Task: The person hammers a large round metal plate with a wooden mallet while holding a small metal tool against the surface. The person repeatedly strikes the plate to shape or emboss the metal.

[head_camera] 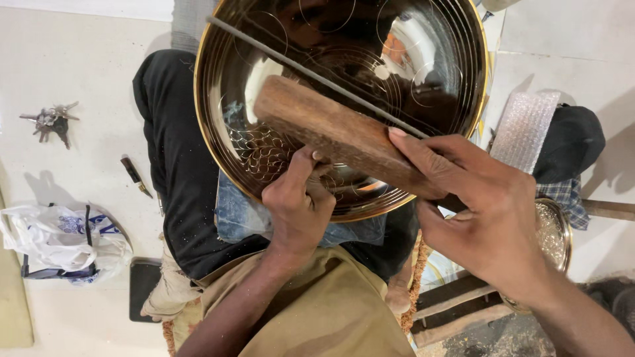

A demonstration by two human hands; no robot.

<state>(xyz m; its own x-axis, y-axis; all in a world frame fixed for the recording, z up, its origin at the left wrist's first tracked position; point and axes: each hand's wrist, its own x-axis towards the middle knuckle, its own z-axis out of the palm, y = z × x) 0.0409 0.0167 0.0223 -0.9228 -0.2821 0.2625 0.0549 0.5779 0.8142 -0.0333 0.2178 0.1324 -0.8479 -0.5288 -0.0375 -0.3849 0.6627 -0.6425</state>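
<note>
Pale tiled floor point(79, 79), a white plastic bag point(59, 241) at nine o'clock. The brass plate point(344, 66) rests on my lap at twelve. My left hand point(297, 205) curls, grip pinched shut on a chisel tip I barely see. My right hand point(483, 211), at three, closes round the wooden block point(337, 135).

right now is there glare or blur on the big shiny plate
Head view: bright glare patches on the brass plate, whose surface mirrors the room; the engraved pattern near the left hand stays sharp; the right hand is slightly soft; soft shadows fall on the pale floor.
</note>
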